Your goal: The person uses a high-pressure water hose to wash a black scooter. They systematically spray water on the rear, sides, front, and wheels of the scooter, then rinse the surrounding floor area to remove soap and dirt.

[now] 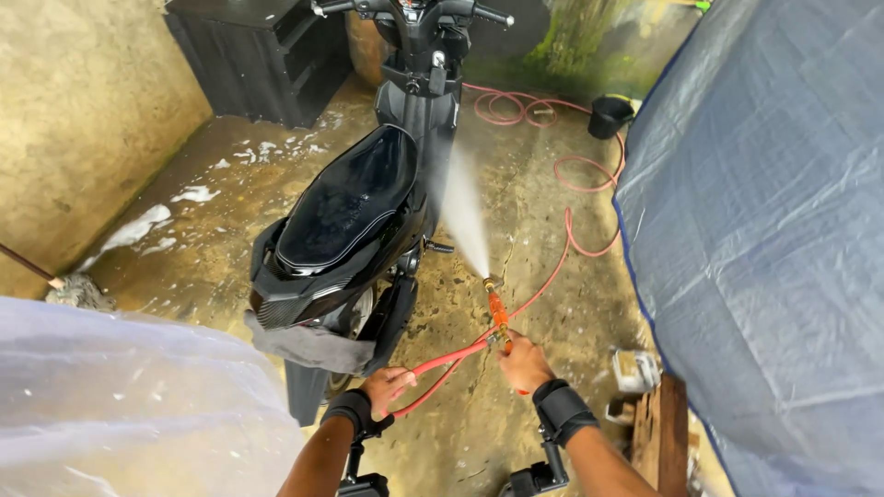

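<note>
Where the wet concrete floor spreads out below the camera, patches of white foam lie along its left side, near a rough tan wall. A black scooter stands in the middle of the floor, its handlebars at the top of the view and its glossy seat facing up. A dark cabinet sits against the far wall, and a small black bucket stands on the floor at the upper right. A blue-grey tarpaulin fills the right side, and clear plastic sheeting covers the lower left.

The right hand reaches forward with a closed grip on an orange spray nozzle, which points up and away towards the scooter's right flank; a white fan of water leaves its tip. The left hand lies lower and to the left, fingers curled round the red hose just behind the nozzle. Both wrists wear black straps. The hose runs on across the floor in loops towards the bucket.

A grey cloth hangs over the scooter's tail, hiding part of the rear wheel. The mop at the left edge is cut off, and the pale object beside the wooden plank is hard to make out.
</note>
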